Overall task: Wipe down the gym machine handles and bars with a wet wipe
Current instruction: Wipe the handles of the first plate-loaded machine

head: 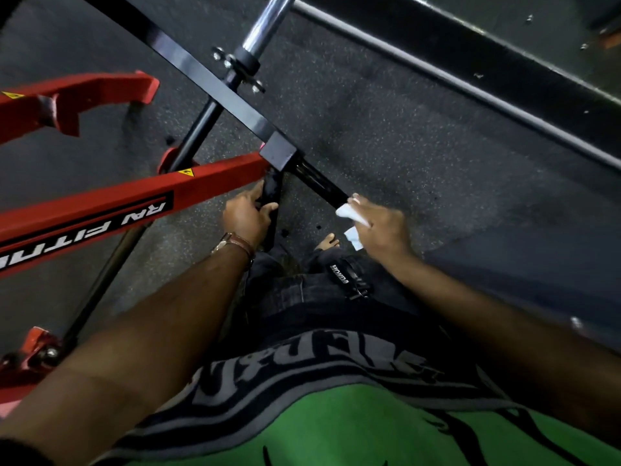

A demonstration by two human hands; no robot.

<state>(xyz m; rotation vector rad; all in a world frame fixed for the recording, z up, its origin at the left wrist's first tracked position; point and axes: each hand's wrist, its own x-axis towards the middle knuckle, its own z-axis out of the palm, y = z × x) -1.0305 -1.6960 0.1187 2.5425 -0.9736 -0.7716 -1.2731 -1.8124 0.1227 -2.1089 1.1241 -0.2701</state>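
The right hand (379, 227) holds a crumpled white wet wipe (349, 213), fingers curled round it, and presses it against the lower end of a black handle bar (319, 181) that slopes out of a black square steel sleeve (280, 151). A loose corner of the wipe hangs below the hand. The left hand (247, 215) grips a second, shorter black handle (270, 193) that drops from the same sleeve, thumb on one side and fingers wrapped round the other; a watch with a strap (232, 243) sits on that wrist.

A red painted steel arm with white lettering (134, 205) meets the sleeve from the left, and a long black square beam (188, 62) runs up and left from it. A chrome weight peg (265, 23) rises beyond the beam, and a thin black rod (198, 129) passes under it. Below lies dark speckled rubber flooring (386, 136), with 1 bare foot (327, 242) between the 2 hands.
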